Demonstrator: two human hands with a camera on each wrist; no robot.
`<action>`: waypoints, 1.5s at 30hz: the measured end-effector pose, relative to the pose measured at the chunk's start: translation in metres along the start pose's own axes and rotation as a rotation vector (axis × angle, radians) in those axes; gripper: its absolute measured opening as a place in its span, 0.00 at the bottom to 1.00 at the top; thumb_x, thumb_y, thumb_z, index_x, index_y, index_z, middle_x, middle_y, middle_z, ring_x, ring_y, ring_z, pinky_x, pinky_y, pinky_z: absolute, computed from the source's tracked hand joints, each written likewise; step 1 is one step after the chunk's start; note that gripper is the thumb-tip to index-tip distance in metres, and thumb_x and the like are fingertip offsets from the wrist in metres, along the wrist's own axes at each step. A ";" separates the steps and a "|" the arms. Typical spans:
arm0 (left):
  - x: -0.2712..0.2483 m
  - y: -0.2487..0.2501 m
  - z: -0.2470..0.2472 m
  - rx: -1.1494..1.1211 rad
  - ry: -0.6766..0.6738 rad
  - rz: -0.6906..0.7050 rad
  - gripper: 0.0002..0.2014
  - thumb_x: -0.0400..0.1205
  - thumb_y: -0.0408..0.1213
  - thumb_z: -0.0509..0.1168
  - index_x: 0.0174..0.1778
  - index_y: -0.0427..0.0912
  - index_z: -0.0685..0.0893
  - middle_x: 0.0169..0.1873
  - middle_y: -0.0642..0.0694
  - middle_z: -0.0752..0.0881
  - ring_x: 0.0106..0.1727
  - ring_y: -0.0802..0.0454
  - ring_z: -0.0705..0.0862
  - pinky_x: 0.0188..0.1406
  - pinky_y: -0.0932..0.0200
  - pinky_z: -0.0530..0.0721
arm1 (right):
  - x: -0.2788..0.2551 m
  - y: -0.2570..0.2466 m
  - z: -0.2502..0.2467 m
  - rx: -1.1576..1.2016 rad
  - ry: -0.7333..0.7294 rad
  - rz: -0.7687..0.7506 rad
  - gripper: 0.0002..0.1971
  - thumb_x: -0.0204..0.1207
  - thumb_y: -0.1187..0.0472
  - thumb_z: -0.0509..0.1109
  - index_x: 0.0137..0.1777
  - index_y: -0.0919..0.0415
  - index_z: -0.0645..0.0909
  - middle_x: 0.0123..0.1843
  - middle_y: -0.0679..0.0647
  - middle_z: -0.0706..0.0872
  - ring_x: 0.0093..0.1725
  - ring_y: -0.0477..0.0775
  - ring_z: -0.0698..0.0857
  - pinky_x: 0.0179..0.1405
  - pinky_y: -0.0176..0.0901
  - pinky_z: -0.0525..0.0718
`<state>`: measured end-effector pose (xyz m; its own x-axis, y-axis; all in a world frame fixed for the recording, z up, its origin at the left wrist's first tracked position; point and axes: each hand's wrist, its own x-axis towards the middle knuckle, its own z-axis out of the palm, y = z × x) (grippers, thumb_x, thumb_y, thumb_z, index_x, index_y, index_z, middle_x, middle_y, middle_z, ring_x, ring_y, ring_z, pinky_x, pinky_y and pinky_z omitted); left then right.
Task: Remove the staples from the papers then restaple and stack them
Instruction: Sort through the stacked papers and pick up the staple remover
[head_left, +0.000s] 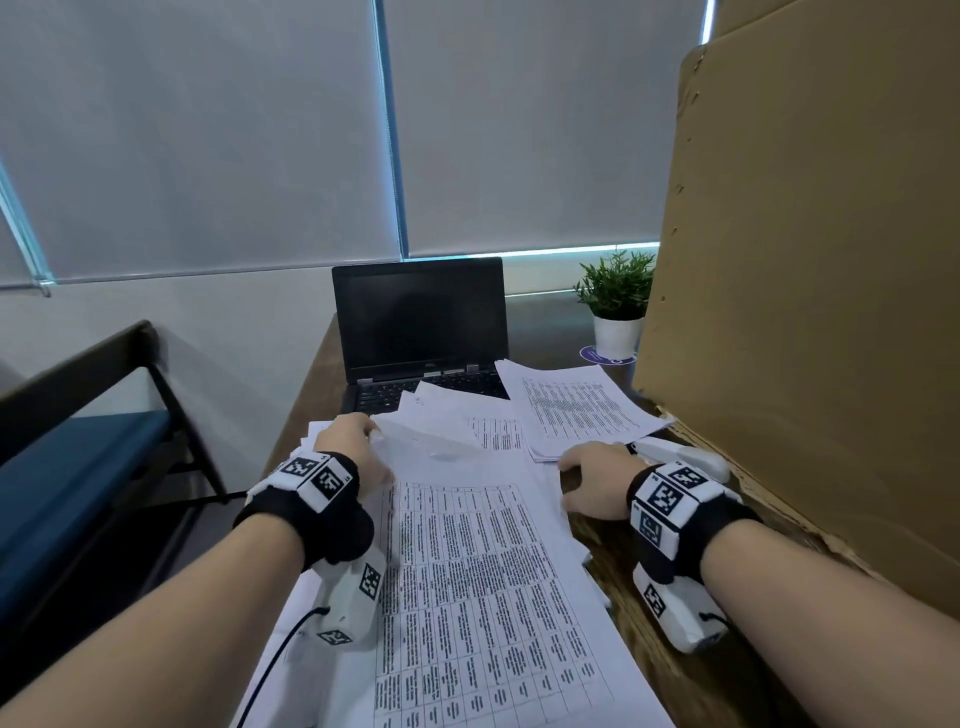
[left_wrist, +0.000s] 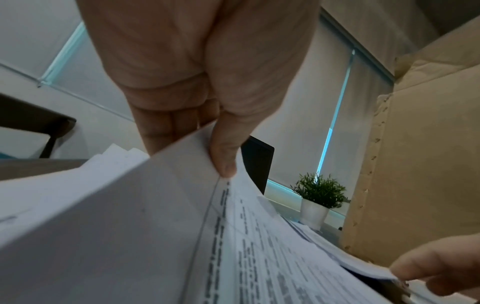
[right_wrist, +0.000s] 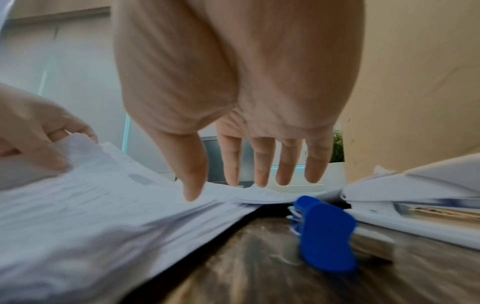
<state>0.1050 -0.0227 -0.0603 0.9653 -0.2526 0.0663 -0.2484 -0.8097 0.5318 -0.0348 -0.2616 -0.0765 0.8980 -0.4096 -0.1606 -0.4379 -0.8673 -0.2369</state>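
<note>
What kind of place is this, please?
Probably an office desk: an open black laptop with a dark screen, printed white table sheets spread on the wooden desktop, and grey roller blinds over the window.

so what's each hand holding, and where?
Left hand pinches the top sheet at its far corner. Right hand holds nothing, fingers straight.

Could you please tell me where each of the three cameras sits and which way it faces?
Head: looks down past both forearms at papers, laptop.
Left wrist: looks along left hand, which pinches a sheet.
Right wrist: looks along open right hand, above staple remover, stapler.
All three show the plant.
</note>
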 end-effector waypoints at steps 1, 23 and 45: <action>0.001 -0.001 0.000 -0.043 0.022 -0.003 0.12 0.72 0.29 0.76 0.43 0.44 0.80 0.38 0.47 0.83 0.40 0.46 0.80 0.40 0.57 0.82 | 0.001 -0.005 0.000 0.024 0.006 -0.030 0.28 0.78 0.52 0.69 0.78 0.50 0.70 0.76 0.54 0.74 0.77 0.59 0.69 0.76 0.55 0.72; -0.056 0.038 -0.092 -0.946 0.345 0.207 0.21 0.78 0.50 0.70 0.55 0.35 0.84 0.54 0.36 0.88 0.57 0.39 0.86 0.62 0.38 0.83 | -0.072 -0.090 -0.082 1.056 0.612 -0.339 0.10 0.83 0.63 0.67 0.61 0.58 0.83 0.53 0.50 0.88 0.49 0.50 0.86 0.47 0.45 0.85; -0.083 -0.023 -0.042 -0.357 -0.279 -0.073 0.10 0.82 0.31 0.63 0.58 0.34 0.80 0.48 0.33 0.89 0.32 0.39 0.88 0.34 0.45 0.88 | -0.063 -0.058 -0.015 0.527 0.035 -0.085 0.16 0.82 0.63 0.68 0.67 0.67 0.73 0.60 0.60 0.85 0.56 0.58 0.87 0.53 0.50 0.86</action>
<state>0.0340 0.0393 -0.0423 0.9086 -0.3738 -0.1861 -0.0897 -0.6099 0.7874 -0.0658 -0.1897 -0.0382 0.9282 -0.3609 -0.0900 -0.3173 -0.6420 -0.6979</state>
